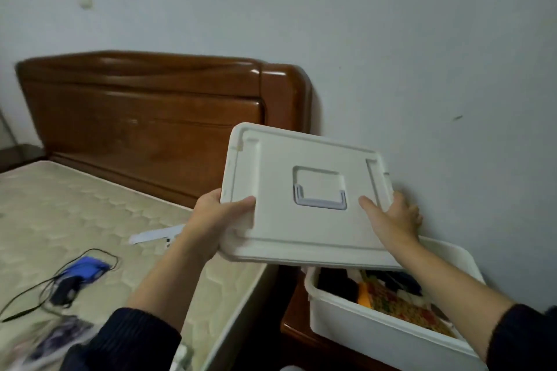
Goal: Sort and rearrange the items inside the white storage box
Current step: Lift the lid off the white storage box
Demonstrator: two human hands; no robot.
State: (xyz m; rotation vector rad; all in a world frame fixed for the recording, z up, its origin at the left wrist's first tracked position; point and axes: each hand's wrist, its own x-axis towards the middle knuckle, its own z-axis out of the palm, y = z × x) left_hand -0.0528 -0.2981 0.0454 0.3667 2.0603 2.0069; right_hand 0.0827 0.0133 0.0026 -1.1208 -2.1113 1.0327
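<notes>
Head view: both hands hold the white lid [304,205] tilted in the air above the open white storage box [376,337], left hand [217,220] gripping its left edge, right hand [394,220] its right edge, close to the wall [422,69]. That box sits on a wooden surface [301,337] just beside the mattress [90,220]. Its contents are partly hidden, blurred fabric.

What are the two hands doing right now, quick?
Left hand: grips the near left corner of the white lid.
Right hand: grips the lid's right edge, thumb on top.
</notes>
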